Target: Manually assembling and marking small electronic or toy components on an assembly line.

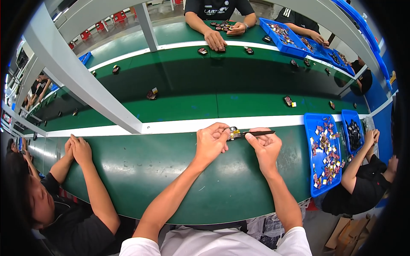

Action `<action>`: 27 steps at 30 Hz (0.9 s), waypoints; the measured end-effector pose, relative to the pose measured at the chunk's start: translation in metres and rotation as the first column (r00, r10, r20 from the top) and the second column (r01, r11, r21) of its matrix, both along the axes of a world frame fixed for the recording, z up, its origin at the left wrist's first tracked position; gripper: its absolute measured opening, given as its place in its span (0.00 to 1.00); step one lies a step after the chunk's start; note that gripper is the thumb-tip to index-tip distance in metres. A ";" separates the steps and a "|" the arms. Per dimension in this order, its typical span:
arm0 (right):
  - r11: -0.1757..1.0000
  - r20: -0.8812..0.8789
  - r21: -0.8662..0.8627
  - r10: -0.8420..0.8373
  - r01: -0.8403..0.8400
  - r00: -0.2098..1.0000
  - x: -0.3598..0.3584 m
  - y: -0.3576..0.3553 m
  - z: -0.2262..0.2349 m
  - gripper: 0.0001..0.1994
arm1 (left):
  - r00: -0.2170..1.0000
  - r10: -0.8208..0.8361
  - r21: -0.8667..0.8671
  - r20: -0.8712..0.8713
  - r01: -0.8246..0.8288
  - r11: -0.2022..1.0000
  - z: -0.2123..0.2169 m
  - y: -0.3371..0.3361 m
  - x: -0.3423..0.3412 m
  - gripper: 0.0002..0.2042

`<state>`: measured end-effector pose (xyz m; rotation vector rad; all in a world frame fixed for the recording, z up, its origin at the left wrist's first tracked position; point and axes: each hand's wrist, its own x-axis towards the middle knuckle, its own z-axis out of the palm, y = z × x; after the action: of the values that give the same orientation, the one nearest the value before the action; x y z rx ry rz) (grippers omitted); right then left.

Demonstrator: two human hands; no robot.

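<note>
Just above the green bench top, my left hand is closed, with thumb and fingers pinching a small electronic part that shows yellow and shiny metal. My right hand is closed around a slim black tool, held almost level under the thumb. The tool's left end reaches to the small part or very near it; whether they touch cannot be made out. Both hands are close together, near the bench's white far edge.
A blue tray of small tagged parts stands at my right, beside another blue tray of black pieces. Beyond a grey post, a green conveyor carries scattered dark parts. Co-workers sit left, right and opposite.
</note>
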<state>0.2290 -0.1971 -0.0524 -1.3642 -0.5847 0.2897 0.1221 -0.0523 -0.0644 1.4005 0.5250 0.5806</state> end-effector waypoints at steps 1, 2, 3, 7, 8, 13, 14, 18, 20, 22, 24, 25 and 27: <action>1.000 0.008 -0.007 0.011 -0.011 1.000 0.000 0.000 -0.003 0.09 | 1.000 0.001 0.000 0.001 -0.001 1.000 0.000 0.000 0.000 0.08; 1.000 0.016 -0.014 0.021 -0.021 1.000 0.000 0.001 -0.005 0.09 | 1.000 0.003 0.003 -0.004 -0.003 1.000 0.000 0.000 0.000 0.08; 1.000 0.016 -0.015 0.021 -0.021 1.000 -0.001 0.001 -0.005 0.09 | 1.000 0.004 0.005 -0.009 -0.004 1.000 0.001 0.000 0.000 0.08; 0.999 -0.009 -0.038 0.018 -0.018 1.000 -0.003 0.002 -0.003 0.09 | 1.000 0.016 0.000 -0.008 -0.016 1.000 0.002 -0.001 0.000 0.08; 0.999 -0.018 -0.048 0.014 -0.015 1.000 -0.003 0.002 -0.003 0.09 | 1.000 0.014 0.004 -0.009 -0.014 1.000 0.001 -0.002 0.000 0.08; 0.997 -0.045 -0.073 0.037 -0.040 0.998 -0.003 0.001 0.000 0.09 | 1.000 0.003 0.036 -0.010 -0.002 0.999 0.003 -0.003 0.000 0.09; 0.997 -0.053 -0.064 0.041 -0.044 0.998 -0.003 0.002 0.000 0.09 | 1.000 0.003 0.041 -0.008 -0.002 0.999 0.002 -0.003 0.000 0.09; 0.997 -0.051 -0.066 0.029 -0.032 0.998 -0.004 0.002 0.002 0.09 | 1.000 0.004 0.043 -0.009 -0.003 0.999 0.003 -0.003 0.000 0.09; 0.998 -0.057 -0.053 0.023 -0.026 0.998 -0.005 0.003 0.002 0.10 | 1.000 0.008 0.050 -0.008 -0.007 0.999 0.002 -0.003 0.000 0.09; 0.998 -0.047 -0.064 0.024 -0.027 0.999 -0.004 0.002 0.001 0.10 | 1.000 0.009 0.056 -0.004 -0.009 0.998 0.001 -0.004 0.000 0.09; 0.997 -0.038 -0.075 0.027 -0.030 0.999 -0.005 0.002 0.000 0.09 | 1.000 0.002 0.070 -0.019 -0.001 0.998 0.001 -0.003 0.000 0.09; 0.997 -0.031 -0.071 0.027 -0.029 0.999 -0.006 0.003 0.001 0.09 | 1.000 0.004 0.071 -0.019 -0.002 0.998 0.002 -0.003 0.000 0.09; 0.997 -0.023 -0.069 0.027 -0.029 0.999 -0.006 0.003 0.001 0.09 | 1.000 -0.010 0.079 -0.015 0.012 0.997 0.003 -0.004 -0.001 0.09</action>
<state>0.2229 -0.1944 -0.0516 -1.4187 -0.5801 0.3501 0.1215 -0.0559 -0.0617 1.4829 0.5106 0.5877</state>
